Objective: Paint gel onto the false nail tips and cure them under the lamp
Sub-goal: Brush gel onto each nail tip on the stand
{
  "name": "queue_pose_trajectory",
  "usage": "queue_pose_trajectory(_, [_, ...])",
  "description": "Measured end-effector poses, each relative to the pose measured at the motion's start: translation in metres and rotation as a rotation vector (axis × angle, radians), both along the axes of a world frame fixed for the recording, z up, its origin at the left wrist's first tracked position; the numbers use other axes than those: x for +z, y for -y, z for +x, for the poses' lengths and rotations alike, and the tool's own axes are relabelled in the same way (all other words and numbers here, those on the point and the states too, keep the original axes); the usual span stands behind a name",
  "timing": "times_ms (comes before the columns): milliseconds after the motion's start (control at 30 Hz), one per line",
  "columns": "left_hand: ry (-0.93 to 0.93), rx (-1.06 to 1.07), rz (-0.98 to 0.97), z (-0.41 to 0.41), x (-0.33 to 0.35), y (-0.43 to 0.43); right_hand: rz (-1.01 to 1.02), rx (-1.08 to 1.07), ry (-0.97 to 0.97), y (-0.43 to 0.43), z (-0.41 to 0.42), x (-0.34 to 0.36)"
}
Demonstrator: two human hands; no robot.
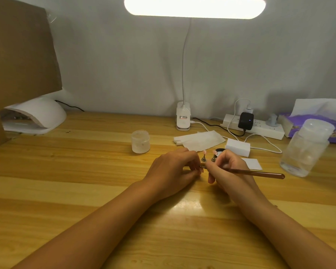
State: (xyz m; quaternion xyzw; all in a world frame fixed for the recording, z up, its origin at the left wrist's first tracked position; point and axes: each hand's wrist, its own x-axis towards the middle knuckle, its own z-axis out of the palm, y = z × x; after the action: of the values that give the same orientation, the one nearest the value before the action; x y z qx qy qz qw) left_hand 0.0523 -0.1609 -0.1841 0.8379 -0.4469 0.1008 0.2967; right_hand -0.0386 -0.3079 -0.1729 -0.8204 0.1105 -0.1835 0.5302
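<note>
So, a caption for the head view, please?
Left hand and right hand hold a brush near two nail tips on stands, on a desk.

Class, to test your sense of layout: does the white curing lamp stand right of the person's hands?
No, the curing lamp sits far left on the table, beside the brown board.

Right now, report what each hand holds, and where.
The right hand grips the brush near the front of its handle. The left hand curls at its tip; that hold cannot be told.
</note>
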Motion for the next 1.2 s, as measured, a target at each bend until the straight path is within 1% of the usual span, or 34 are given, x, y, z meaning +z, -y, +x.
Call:
queue_pose_trajectory(167, [0.004,0.0,0.007,0.0,0.0001,0.0001,-0.026,0.022,-0.028,0.0021,0.0011,0.0009])
queue_pose_trajectory(300, [-0.004,-0.009,-0.002,-0.0004,0.0008,-0.0001,0.001,-0.026,0.028,0.0052,0.0022,-0.0023])
queue_pose_trajectory(400, [-0.003,-0.014,-0.003,-0.0007,0.0013,-0.0003,0.022,-0.011,0.042,0.0058,0.0013,-0.0021])
queue_pose_trajectory(567, [0.007,-0.006,-0.003,-0.0001,0.0003,-0.0008,-0.034,0.065,0.021,0.0037,0.0018,-0.0028])
queue_pose_trajectory(700, [-0.008,-0.017,-0.008,-0.0002,0.0004,-0.0008,-0.115,0.046,0.04,0.0051,0.0036,-0.0035])
queue_pose_trajectory(767, [-0.016,-0.02,-0.02,-0.0006,0.0006,-0.0008,-0.091,0.038,0.068,0.0045,0.0038,-0.0034])
queue_pose_trajectory(833, [-0.017,-0.018,-0.024,-0.0006,0.0004,-0.0007,-0.022,0.043,0.089,0.0043,0.0024,-0.0029])
queue_pose_trajectory(933, [0.006,-0.013,-0.012,0.0,-0.0005,-0.0006,0.037,0.066,0.08,0.0045,0.0005,-0.0018])
queue_pose_trajectory(1100, [0.007,-0.014,-0.003,0.0002,-0.0002,-0.0013,-0.109,0.091,0.037,0.0038,0.0043,-0.0043])
queue_pose_trajectory(1200, [0.005,-0.006,0.0,-0.0002,-0.0007,-0.0008,-0.093,0.078,0.083,0.0047,0.0047,-0.0046])
